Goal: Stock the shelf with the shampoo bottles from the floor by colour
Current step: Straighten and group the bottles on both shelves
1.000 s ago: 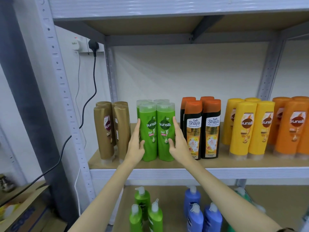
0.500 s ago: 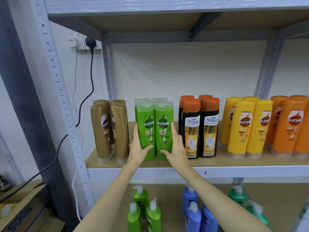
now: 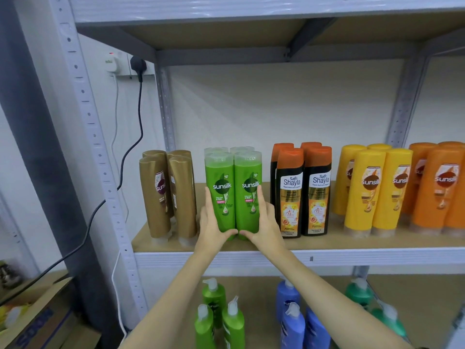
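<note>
Several green Sunsilk shampoo bottles (image 3: 232,190) stand upright in a tight group on the shelf board (image 3: 327,243). My left hand (image 3: 212,222) presses flat on the group's left side, and my right hand (image 3: 264,220) presses on its right side. Both thumbs meet under the front pair's bases. Brown bottles (image 3: 168,195) stand to the left of the green ones. Black bottles with orange caps (image 3: 302,190), yellow bottles (image 3: 372,187) and orange bottles (image 3: 437,185) follow in groups to the right.
On the lower shelf stand green pump bottles (image 3: 219,318), blue pump bottles (image 3: 294,321) and teal pump bottles (image 3: 362,295). A black cable (image 3: 130,152) hangs from a wall socket left of the metal upright (image 3: 100,159). A cardboard box (image 3: 32,321) sits at the bottom left.
Both hands slid lower along the green bottles, thumbs closing in beneath the front pair. The view drew a little nearer to the shelf.
</note>
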Demonstrator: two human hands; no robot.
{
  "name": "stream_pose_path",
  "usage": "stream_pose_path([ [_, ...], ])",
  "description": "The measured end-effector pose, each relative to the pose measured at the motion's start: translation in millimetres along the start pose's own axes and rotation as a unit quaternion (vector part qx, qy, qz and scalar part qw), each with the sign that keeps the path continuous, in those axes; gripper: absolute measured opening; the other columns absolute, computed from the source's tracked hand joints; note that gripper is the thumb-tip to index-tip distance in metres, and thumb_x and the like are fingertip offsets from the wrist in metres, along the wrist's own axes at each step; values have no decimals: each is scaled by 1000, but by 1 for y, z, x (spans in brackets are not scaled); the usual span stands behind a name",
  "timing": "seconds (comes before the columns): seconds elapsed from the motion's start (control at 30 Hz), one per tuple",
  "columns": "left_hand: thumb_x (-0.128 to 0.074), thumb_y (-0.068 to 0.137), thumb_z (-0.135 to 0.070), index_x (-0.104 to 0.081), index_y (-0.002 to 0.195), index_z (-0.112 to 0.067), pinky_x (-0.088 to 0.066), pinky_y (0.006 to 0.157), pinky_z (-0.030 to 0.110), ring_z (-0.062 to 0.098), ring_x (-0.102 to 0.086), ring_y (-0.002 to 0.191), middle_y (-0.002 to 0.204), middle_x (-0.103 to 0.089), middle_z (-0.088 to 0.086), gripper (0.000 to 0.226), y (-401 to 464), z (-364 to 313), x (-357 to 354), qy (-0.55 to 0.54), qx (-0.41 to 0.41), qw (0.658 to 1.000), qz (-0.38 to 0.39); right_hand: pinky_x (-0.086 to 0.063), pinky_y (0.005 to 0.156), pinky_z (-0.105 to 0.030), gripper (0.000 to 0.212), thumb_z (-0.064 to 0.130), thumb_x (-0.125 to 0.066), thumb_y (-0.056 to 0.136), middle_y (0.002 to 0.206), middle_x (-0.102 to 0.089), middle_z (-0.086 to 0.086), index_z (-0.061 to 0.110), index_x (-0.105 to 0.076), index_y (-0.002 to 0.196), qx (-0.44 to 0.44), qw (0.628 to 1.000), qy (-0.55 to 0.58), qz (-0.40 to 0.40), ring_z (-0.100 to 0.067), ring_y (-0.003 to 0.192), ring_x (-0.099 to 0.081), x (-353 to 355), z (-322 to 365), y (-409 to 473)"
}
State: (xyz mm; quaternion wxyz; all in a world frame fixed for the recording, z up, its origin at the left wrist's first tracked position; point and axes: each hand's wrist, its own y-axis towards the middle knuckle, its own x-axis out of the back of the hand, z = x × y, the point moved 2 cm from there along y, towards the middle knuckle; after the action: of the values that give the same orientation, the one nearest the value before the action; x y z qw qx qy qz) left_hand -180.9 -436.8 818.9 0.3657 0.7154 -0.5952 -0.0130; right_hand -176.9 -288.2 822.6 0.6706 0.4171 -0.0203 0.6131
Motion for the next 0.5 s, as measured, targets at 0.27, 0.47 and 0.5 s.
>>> stream_pose_path([
  [0.27,-82,62,-4,19,137,-38,-26,106,33,21,-33,127,136,-33,11,131,-1,1,2,18,21,1000,-11,-41,101,-38,122,9,-77,71,127,-35,-3,50,18,135,-13,1000,5,-5,-21,116,-50,-3,0,-1],
  [0.47,-80,65,-4,20,138,-35,-23,103,26,18,-31,127,136,-34,12,128,-3,1,2,17,23,1000,-6,-42,101,-41,124,9,-77,70,125,-35,-3,54,20,132,-7,1000,9,-7,-21,117,-49,-5,0,0],
  [0.5,-80,65,-3,21,138,-36,-23,104,27,19,-31,127,136,-34,12,128,-3,1,1,19,24,999,-8,-42,101,-42,125,9,-77,70,125,-35,-3,56,21,131,-6,1000,8,-10,-21,116,-49,-5,0,0],
])
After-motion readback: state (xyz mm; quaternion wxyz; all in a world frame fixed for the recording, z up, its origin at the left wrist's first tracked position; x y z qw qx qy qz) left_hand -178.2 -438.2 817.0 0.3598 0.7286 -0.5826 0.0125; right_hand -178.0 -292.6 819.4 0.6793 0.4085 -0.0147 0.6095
